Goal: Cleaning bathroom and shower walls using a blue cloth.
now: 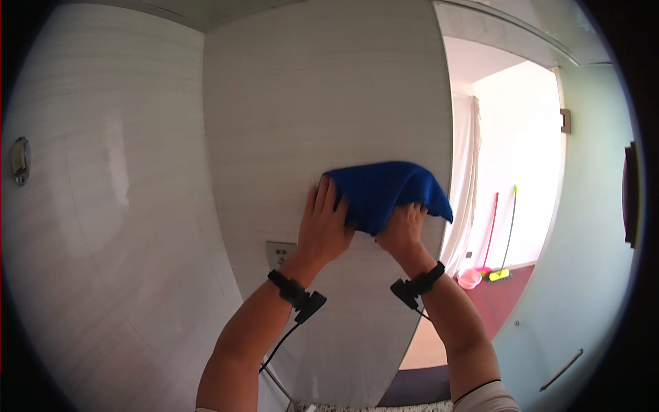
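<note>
Holds a plain blue cloth [374, 189] up against a pale grey wall [309, 103], spread sideways and folded over on its right half. Rests the left hand [324, 230] open at the cloth's lower left edge, fingers straight and pointing up. Tucks the right hand [403, 230] under the fold at the cloth's lower right, fingers bent and partly covered; cannot tell whether closed on the fabric. Wears a black strap with a cable on each wrist, below the cloth.

Reaches the wall's right edge with the cloth's right corner, leaving little wall on that side. Leaves wide bare wall above the cloth and to its left, as far as the corner with a glossy side wall [123, 206]. Shows a socket plate [280, 255] below and left of the cloth, partly hidden by the left wrist.

Opens, right of the cloth, through a doorway into a bright room, with a curtain [463, 178] nearest, then a pink basin [469, 279] and a green broom [500, 275] lower down on a reddish floor [491, 302]. Meets a pale door [590, 206] farthest right of the cloth.
</note>
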`<state>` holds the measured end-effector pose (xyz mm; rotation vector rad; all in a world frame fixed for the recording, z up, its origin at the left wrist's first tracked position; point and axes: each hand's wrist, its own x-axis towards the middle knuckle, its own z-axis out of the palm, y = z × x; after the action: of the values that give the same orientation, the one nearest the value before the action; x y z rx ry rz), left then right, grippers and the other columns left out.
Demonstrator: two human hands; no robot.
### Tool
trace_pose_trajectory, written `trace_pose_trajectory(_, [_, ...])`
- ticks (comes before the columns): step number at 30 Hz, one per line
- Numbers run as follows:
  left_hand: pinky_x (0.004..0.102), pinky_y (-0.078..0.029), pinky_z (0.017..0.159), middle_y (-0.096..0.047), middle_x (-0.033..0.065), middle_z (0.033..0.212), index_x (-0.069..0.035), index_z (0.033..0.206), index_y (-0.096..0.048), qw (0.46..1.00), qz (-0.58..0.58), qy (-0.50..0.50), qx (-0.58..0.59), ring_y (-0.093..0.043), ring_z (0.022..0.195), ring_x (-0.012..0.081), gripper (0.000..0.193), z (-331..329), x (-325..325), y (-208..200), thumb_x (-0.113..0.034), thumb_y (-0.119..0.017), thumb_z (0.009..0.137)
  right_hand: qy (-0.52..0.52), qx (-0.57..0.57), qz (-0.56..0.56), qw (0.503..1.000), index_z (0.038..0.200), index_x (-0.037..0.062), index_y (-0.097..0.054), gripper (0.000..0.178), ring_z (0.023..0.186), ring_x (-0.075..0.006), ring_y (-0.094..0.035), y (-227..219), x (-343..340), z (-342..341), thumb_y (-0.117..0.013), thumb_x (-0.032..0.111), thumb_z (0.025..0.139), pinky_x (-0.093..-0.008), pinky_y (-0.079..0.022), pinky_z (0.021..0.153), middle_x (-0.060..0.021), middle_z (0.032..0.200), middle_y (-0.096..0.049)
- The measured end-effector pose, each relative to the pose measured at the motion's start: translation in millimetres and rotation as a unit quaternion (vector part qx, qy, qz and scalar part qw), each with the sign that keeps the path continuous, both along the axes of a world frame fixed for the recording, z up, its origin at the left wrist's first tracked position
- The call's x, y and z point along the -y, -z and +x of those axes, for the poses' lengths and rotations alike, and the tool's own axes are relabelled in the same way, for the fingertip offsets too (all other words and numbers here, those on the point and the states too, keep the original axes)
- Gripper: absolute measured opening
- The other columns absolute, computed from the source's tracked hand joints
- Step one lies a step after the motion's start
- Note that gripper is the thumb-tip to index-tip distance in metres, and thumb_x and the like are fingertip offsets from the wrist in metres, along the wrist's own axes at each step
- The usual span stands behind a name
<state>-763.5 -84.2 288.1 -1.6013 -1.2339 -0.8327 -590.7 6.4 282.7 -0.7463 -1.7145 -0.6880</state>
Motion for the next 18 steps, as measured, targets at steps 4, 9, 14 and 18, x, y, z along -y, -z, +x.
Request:
trace_pose_trajectory(4, [0.0597,-0.028,0.120,-0.040,0.0384,0.151,0.012,0.133,-0.055,0.996,0.076,-0.021,-0.034,-0.035,0.146,0.0493,0.061,-11.4,-0.2,-68.1,-0.025,-0.071,0.088,0.056,0.047,-0.122,0.990,0.144,0.0069,-0.056,0.074,0.134,-0.0507,-0.043,-91.1,6.9,-20.5,-0.076,0.038,0.080,-0.0648,-0.032,0.110,-0.0277,0.143,-0.051])
trace_pose_trajectory(9, [0.0588,-0.030,0.119,-0.043,0.0378,0.149,0.013,0.135,-0.054,0.989,0.134,-0.047,-0.037,-0.037,0.145,0.0476,0.062,-40.5,8.1,-115.8,-0.025,-0.071,0.089,0.076,0.080,-0.121,0.987,0.142,0.0066,-0.057,0.072,0.134,-0.0488,-0.044,-160.9,27.6,-63.0,-0.076,0.039,0.081,-0.0615,-0.035,0.108,-0.0262,0.136,-0.055])
trace_pose_trajectory(14, [0.0588,-0.031,0.119,-0.044,0.0365,0.149,0.015,0.136,-0.051,0.984,0.153,-0.083,-0.045,-0.038,0.145,0.0473,0.064,-61.6,14.6,-118.8,-0.026,-0.070,0.090,0.023,-0.020,0.182,0.983,0.113,0.0078,-0.076,0.040,0.124,-0.0433,-0.053,-175.1,7.5,-108.2,-0.065,0.034,0.086,-0.0596,-0.038,0.101,-0.0225,0.130,-0.059])
trace_pose_trajectory(18, [0.0594,-0.030,0.119,-0.044,0.0366,0.149,0.016,0.139,-0.048,0.982,0.151,-0.116,-0.022,-0.038,0.145,0.0476,0.070,-73.7,17.1,-114.5,-0.030,-0.069,0.091,0.018,0.045,0.131,0.990,0.114,0.0087,-0.075,0.039,0.125,-0.0417,-0.052,-185.4,27.3,-118.2,-0.064,0.033,0.085,-0.0602,-0.037,0.102,-0.0220,0.130,-0.059])
